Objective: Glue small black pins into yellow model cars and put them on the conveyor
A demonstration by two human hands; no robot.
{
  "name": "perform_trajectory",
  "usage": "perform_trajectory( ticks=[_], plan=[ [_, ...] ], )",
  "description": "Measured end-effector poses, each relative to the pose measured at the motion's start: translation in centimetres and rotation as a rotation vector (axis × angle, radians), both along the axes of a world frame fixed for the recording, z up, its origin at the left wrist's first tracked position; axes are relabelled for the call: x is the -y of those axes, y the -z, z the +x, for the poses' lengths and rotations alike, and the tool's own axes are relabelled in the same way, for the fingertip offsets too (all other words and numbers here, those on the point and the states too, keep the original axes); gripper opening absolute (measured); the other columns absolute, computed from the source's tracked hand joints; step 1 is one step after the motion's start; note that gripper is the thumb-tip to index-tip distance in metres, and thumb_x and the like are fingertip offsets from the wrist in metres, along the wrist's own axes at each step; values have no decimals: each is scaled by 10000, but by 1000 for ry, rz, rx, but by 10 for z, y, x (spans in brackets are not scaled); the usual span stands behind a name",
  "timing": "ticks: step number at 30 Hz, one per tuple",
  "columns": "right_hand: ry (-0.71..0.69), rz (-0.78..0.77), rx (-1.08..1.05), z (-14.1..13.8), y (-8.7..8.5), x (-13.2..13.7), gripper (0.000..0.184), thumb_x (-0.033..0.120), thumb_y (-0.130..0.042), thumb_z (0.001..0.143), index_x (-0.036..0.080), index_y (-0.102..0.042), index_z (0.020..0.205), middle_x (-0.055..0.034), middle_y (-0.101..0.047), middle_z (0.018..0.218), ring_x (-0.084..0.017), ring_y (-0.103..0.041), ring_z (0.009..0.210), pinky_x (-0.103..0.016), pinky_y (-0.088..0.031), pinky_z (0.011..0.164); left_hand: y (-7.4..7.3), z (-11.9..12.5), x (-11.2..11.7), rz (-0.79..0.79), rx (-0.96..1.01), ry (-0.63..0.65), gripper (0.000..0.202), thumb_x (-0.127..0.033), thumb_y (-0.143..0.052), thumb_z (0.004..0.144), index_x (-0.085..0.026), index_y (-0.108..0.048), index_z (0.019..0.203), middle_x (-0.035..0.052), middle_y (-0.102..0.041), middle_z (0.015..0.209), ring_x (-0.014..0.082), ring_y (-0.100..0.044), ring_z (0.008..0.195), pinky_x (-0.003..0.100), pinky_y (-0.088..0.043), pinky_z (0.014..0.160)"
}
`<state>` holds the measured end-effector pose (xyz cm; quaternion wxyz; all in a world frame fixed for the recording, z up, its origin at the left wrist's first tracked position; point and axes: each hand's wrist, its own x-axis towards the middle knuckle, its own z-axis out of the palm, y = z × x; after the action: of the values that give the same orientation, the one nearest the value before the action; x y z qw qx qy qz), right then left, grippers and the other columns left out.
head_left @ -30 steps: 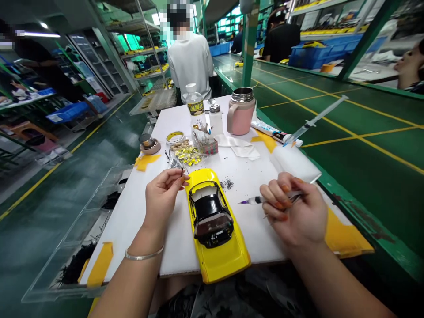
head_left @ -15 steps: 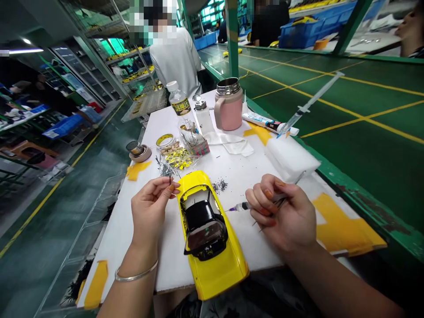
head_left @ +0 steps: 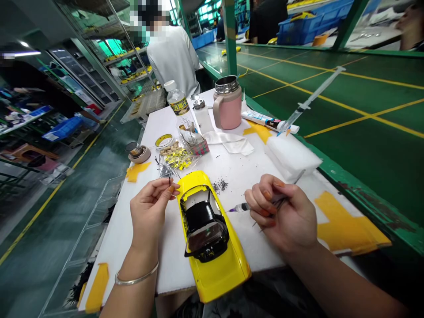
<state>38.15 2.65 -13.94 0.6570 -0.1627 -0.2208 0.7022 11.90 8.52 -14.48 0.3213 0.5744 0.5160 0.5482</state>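
Observation:
My left hand (head_left: 149, 205) is closed in a pinch on a small thin black part (head_left: 170, 180), just left of the car's upper end. Between my hands lies a yellow model car body (head_left: 220, 271) with a black roof and a tinted windshield, its near end over the table's front edge. Closed fingers of my right hand (head_left: 286, 216) grip a syringe (head_left: 241, 207), whose purple-based needle points left at the car's side. Thin metal prongs, apparently tweezers (head_left: 258, 226), also stick out below those fingers. Tiny black pieces (head_left: 220, 185) lie scattered beside the car.
Bags of yellow parts (head_left: 180, 160), a tape roll (head_left: 164, 141), a plastic bottle (head_left: 178, 101) and a pink mug (head_left: 230, 110) stand farther back. At right, another syringe (head_left: 311, 101) leans above a white foam block (head_left: 293, 157). A green conveyor (head_left: 331, 97) runs alongside. A person in white (head_left: 174, 62) sits ahead.
Both hands, the black part, the syringe and the car stay almost in place. The camera view has shifted slightly. In the left background, a person in dark clothing has moved.

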Motion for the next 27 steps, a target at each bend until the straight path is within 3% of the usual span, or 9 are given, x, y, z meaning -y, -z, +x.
perform_trajectory(
  ticks=[8,12,16,19,21,24,27],
  plan=[
    [-14,84,94,-3,0,3,267,361,-598,884,196,-587,675,27,-318,524,-126,-211,498,-171,-172,370,0,0,-1,1,-3,-11,198,-278,-827,814,-194,-755,978,35,-796,866,164,-756,769,237,-619,668],
    [-12,184,412,6,-4,9,313,397,-613,933,181,-633,708,6,-391,530,-127,-301,496,-235,-185,430,0,-1,-1,-5,5,-14,204,-280,-824,813,-194,-747,980,34,-798,869,157,-750,747,234,-614,663],
    [236,205,693,37,-25,6,296,388,-666,936,178,-685,729,-22,-454,575,-133,-355,514,-268,-193,448,-1,-2,-1,-13,16,-15,216,-290,-826,805,-195,-741,980,33,-798,869,158,-751,752,228,-606,651],
    [532,216,707,65,-52,-4,213,343,-709,873,198,-701,717,-35,-467,543,-144,-379,481,-285,-157,402,-1,-3,-2,-11,9,-19,239,-308,-827,796,-190,-737,983,42,-798,865,169,-751,749,243,-605,647],
    [640,215,662,79,-67,-11,197,323,-724,840,198,-686,692,-36,-441,531,-144,-370,480,-292,-136,394,-1,-3,-2,-7,8,-23,250,-318,-829,788,-184,-736,978,49,-798,865,176,-750,747,256,-607,648],
    [648,216,566,91,-79,-21,192,271,-727,830,175,-661,677,-23,-391,547,-130,-349,518,-278,-132,410,-2,-2,-2,2,13,-36,249,-330,-826,786,-182,-735,963,55,-798,870,178,-748,753,263,-607,665],
    [584,171,484,95,-81,-27,178,227,-723,815,159,-646,669,-16,-401,574,-116,-337,544,-247,-146,411,-4,-2,-3,5,22,-58,258,-343,-830,776,-179,-734,952,65,-798,867,192,-757,772,272,-610,670]
  ],
)
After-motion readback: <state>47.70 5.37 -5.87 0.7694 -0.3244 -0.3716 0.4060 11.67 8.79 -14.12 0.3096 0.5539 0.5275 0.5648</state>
